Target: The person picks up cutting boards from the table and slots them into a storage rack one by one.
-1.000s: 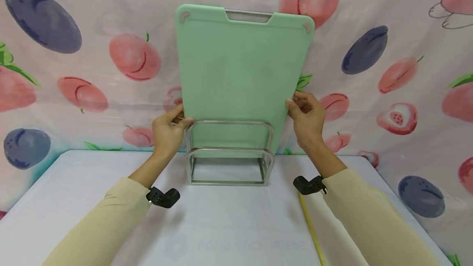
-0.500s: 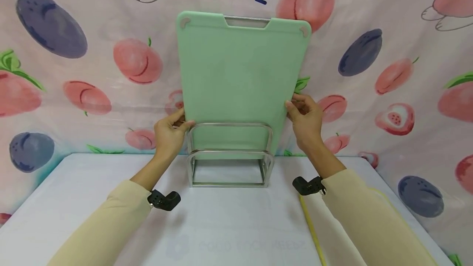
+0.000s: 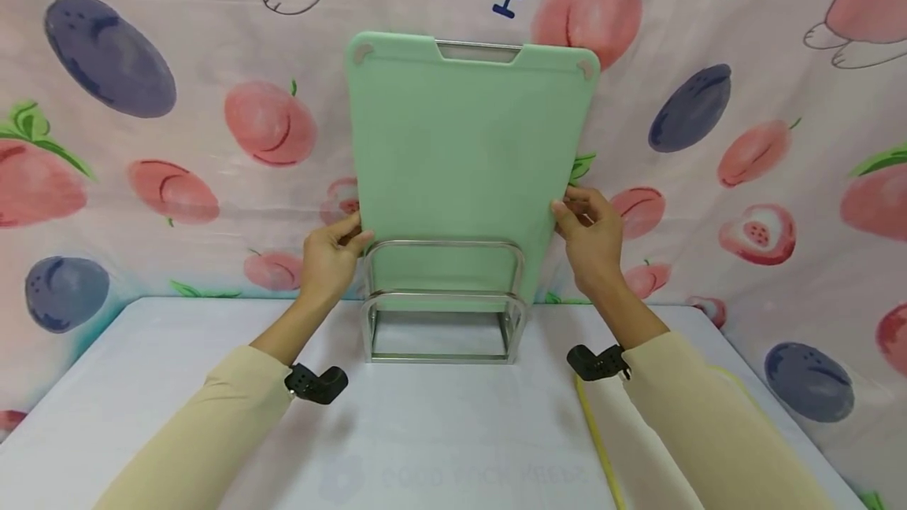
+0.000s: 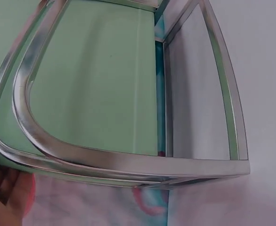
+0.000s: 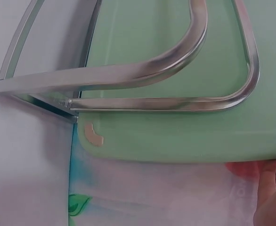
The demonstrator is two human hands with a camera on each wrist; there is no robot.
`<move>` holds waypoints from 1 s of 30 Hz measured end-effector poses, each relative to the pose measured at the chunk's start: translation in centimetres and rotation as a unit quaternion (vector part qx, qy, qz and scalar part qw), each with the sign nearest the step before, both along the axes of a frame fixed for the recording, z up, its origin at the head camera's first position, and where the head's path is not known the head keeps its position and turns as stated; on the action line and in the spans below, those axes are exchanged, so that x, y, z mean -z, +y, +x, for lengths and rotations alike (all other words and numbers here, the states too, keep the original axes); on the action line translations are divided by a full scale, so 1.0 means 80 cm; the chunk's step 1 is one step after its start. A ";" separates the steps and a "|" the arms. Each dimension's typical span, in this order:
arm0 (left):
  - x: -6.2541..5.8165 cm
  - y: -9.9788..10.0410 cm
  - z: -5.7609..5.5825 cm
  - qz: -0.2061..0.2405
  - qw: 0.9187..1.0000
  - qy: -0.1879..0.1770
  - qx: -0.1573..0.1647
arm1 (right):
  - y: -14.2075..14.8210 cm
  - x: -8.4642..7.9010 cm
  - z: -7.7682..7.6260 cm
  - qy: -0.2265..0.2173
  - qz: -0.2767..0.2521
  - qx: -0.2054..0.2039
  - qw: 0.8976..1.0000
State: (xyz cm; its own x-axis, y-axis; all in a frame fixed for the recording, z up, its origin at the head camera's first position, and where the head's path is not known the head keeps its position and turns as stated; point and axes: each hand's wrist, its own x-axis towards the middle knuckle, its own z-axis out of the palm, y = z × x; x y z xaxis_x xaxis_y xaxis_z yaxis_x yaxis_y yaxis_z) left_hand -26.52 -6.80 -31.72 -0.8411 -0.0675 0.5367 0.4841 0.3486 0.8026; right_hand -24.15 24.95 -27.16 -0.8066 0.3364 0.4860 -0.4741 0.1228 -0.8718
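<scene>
A light green cutting board point(image 3: 468, 148) stands upright in a metal rack point(image 3: 445, 359), tilted slightly and rising high above the rack's bars. Its top edge has a handle slot with a metal strip, and pale pads mark its corners. My left hand point(image 3: 329, 262) pinches the board's left edge beside the rack's upper bar, thumb in front and fingers partly hidden behind. On the opposite edge, a bit higher, my right hand point(image 3: 594, 238) pinches the board the same way. In the right wrist view, the board's lower corner point(image 5: 93, 136) sticks out past the rack bars.
The rack stands on a white table point(image 3: 453, 423) near its back edge. Behind it hangs a fruit-print cloth point(image 3: 269, 46). A yellow strip point(image 3: 598, 443) lies by the right forearm. Black wrist cameras are strapped on both wrists.
The head view has shifted a little, so board, rack and backdrop appear lower in it. Both hands keep their hold on the board's edges.
</scene>
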 end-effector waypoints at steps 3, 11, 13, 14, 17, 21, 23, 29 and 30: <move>0.013 0.002 -0.003 -0.002 1.000 -0.009 0.000 | 0.002 0.005 -0.002 -0.004 -0.012 0.003 1.000; 0.046 -0.006 -0.003 0.077 0.996 -0.019 -0.039 | -0.020 0.016 -0.004 0.016 0.026 -0.050 0.998; 0.042 -0.004 -0.006 0.072 0.997 -0.006 -0.040 | -0.020 0.016 -0.004 0.030 0.020 -0.039 0.999; 0.038 -0.003 -0.007 0.063 0.997 0.000 -0.043 | -0.018 0.017 -0.004 0.035 0.013 -0.029 0.999; 0.025 0.003 -0.007 0.035 0.998 0.010 -0.052 | -0.013 0.017 -0.002 0.038 -0.026 0.001 0.999; 0.008 0.008 -0.002 0.041 0.998 0.004 -0.048 | -0.009 0.018 -0.002 0.025 -0.069 0.025 0.997; 0.002 0.008 -0.001 0.060 0.998 -0.006 -0.036 | -0.009 0.017 -0.002 0.017 -0.084 0.029 0.996; -0.012 0.003 0.000 0.117 0.993 -0.009 -0.021 | -0.014 0.013 0.001 0.014 -0.077 0.015 0.997; -0.013 0.002 0.000 0.122 0.992 -0.007 -0.019 | -0.014 0.013 0.001 0.016 -0.071 0.014 0.997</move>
State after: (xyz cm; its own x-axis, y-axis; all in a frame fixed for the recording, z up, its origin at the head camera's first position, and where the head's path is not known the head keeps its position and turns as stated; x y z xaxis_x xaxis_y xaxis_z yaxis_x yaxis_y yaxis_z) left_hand -26.53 -6.61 -30.68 -0.8432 -0.2255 0.4881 0.4618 0.1612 0.8722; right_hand -24.06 23.80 -28.19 -0.7805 0.4259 0.4577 -0.5004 0.0135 -0.8657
